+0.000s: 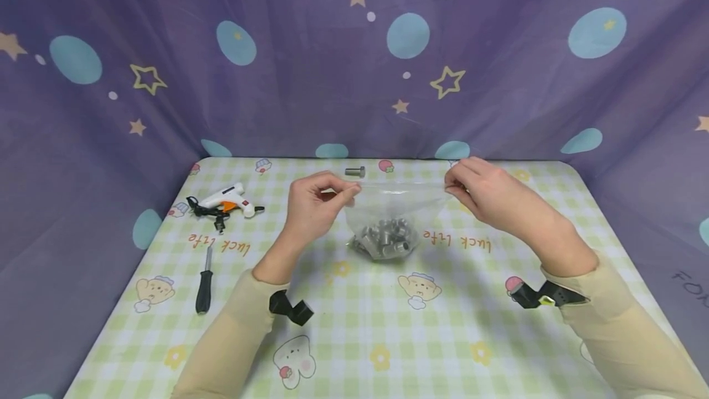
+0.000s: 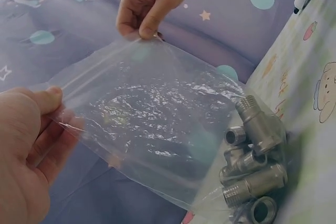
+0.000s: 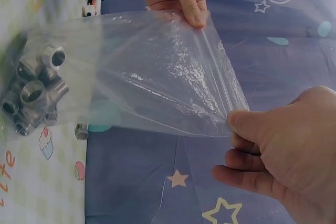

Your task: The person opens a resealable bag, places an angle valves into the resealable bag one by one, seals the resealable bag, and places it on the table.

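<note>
A clear zip-lock bag point(image 1: 376, 208) is stretched between my two hands, its zip edge level at the top. Several threaded metal pipe fittings point(image 1: 388, 239) lie bunched in its bottom, close over the table. My left hand point(image 1: 318, 202) pinches the left top corner between thumb and fingers. At the opposite corner my right hand point(image 1: 484, 193) pinches the zip edge. The right wrist view shows the zip strip point(image 3: 212, 64) running straight from one thumb to the other. In the left wrist view the fittings point(image 2: 257, 129) show as elbows and short threaded tubes.
A hex bolt point(image 1: 355, 172) lies behind the bag near the table's back edge. On the left are a white glue gun point(image 1: 221, 199) with its black cord and a screwdriver point(image 1: 205, 285) with a black handle. The checked tablecloth point(image 1: 354, 337) covers the table, and a purple curtain point(image 1: 310, 79) hangs behind.
</note>
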The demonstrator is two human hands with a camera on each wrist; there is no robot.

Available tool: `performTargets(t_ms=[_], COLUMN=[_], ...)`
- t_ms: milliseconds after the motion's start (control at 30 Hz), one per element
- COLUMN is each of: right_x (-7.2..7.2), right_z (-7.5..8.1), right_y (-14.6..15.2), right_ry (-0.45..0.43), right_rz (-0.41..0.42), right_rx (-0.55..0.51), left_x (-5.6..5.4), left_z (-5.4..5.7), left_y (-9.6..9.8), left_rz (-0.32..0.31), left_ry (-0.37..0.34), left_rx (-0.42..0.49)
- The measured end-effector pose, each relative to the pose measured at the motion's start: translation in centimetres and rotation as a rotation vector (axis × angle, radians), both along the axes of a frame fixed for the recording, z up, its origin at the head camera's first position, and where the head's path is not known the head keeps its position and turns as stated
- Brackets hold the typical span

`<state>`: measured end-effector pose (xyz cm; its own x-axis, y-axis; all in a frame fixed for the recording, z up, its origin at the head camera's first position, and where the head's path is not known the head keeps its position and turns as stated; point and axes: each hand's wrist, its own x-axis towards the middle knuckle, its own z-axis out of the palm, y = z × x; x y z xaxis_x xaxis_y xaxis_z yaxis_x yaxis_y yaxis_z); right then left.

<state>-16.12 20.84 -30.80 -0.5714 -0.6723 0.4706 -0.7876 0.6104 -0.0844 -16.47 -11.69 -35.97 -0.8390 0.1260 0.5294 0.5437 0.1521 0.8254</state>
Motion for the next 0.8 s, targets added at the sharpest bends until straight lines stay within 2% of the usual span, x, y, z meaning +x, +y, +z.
performTargets(t_ms=[133,300,400,500,633,800], right_x=[0.2,0.2,0.0,-0.3,-0.6,-1.1], right_z=[0.2,0.6,0.8,0.9,0.8,0.6], right_y=[0.0,-0.1,-0.1,-0.2,-0.2,-0.2], right_ry=[0.029,0.034,0.042,0.046,0.041,0.035], right_rz=[0.029,0.068,0.093,0.107,0.098,0.066], right_rx=[-0.009,-0.063,-0.102,-0.136,-0.169,-0.196], left_x=[0.0,0.0,0.0,0.0,0.1,0.0], left_z=[-0.2,-0.5,-1.3,-2.6,-4.2,-5.5], left_y=[-0.1,-0.1,-0.1,-0.3,-0.8,-1.0], left_rz=[-0.004,-0.035,-0.092,-0.186,-0.281,-0.290], left_ry=[-0.004,0.027,0.014,-0.047,-0.130,-0.220], left_rx=[0.029,0.083,0.131,0.151,0.073,-0.074])
